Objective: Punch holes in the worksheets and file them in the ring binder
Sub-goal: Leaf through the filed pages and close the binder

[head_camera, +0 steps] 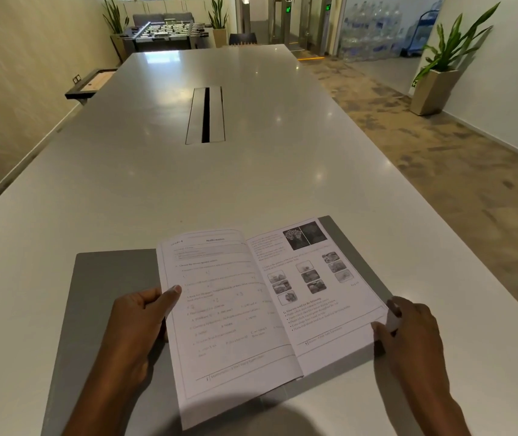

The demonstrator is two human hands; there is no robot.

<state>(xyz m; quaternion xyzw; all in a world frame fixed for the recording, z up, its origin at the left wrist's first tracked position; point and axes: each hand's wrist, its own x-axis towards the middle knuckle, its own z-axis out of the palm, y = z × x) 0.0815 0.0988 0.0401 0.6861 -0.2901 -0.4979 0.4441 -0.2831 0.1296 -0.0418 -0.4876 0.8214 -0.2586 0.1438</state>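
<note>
Lying open across a grey binder [109,278] on the pale table [157,190], the worksheets [251,303] show a mathematics page under the left hand [139,322] and a picture page toward the right hand [408,335]. The left thumb presses on top of the left sheet's outer edge, with the other fingers curled beneath it, pinching the paper. The right fingers close narrowly on the lower outer corner of the right page, lifting it slightly off the binder cover.
</note>
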